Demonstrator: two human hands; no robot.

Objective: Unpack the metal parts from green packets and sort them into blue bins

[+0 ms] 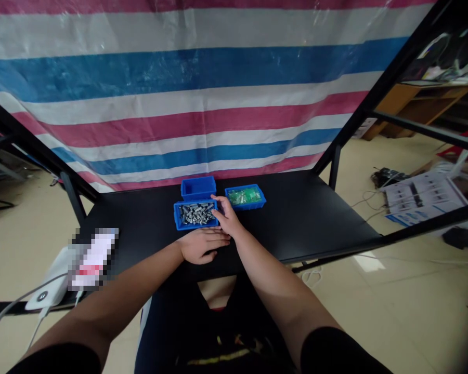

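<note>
A blue plastic bin (176, 218) full of small metal cylindrical parts (197, 213) sits on the black table. My right hand (228, 218) is curled round the right end of this bin, its thumb and a finger at the rim. Just in front of the bin, my left hand (203, 245) lies palm down with its fingers stretched toward my right wrist, holding nothing. Behind the bin stands a second blue bin (198, 188) with nothing visible inside. To the right is a third blue bin (249, 205) holding green circuit boards (245, 195).
A phone with a blurred screen (95, 254) and a white power bank (50, 280) with cables lie at the left end of the black table (304, 223). A striped sheet (203, 104) hangs behind, between black frame posts. Cartons (425, 197) and cables are on the floor at right.
</note>
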